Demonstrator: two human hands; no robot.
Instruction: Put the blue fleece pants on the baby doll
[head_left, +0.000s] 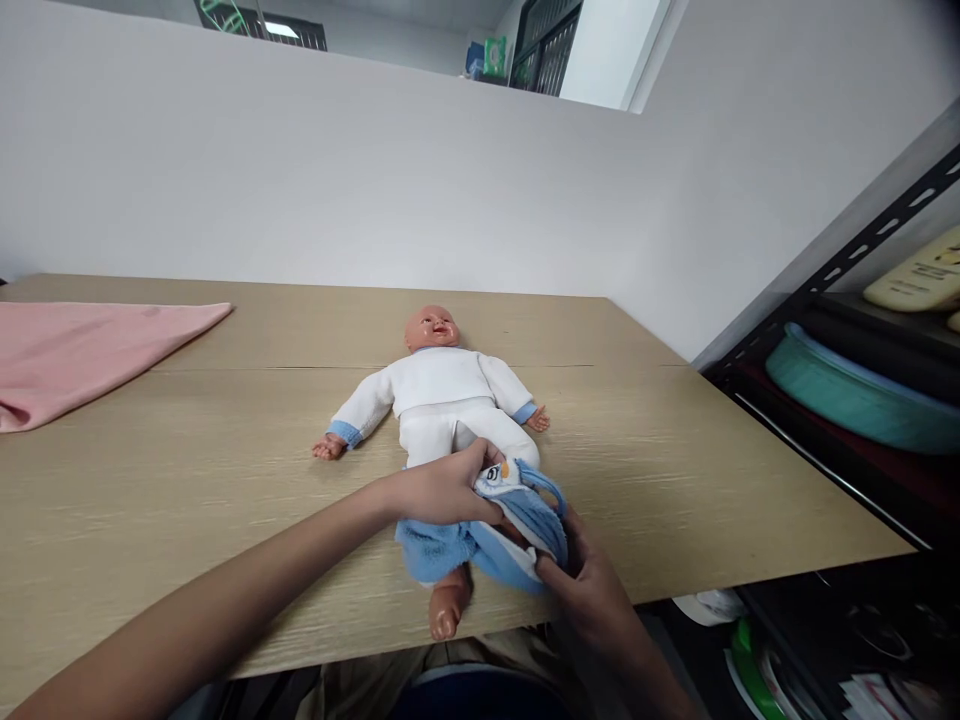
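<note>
A baby doll [441, 375] in a white outfit with blue cuffs lies on its back, its head away from me and its arms spread. Light blue fluffy trousers [431, 550] with a white patch and a small printed figure are gathered round its lower legs. One bare foot sticks out of them on the left; the other foot is hidden in the cloth and by my hands. My left hand [442, 488] reaches across the legs and grips the trousers near the print. From the right, my right hand [592, 580] pinches the bunched cloth at its edge.
The doll lies on a wooden table [247, 420], close to its front edge. A pink cloth [82, 355] lies at the left. On the right, a black shelf rack holds a teal basin [855, 395] and a yellow bottle [919, 275]. A white wall stands behind the table.
</note>
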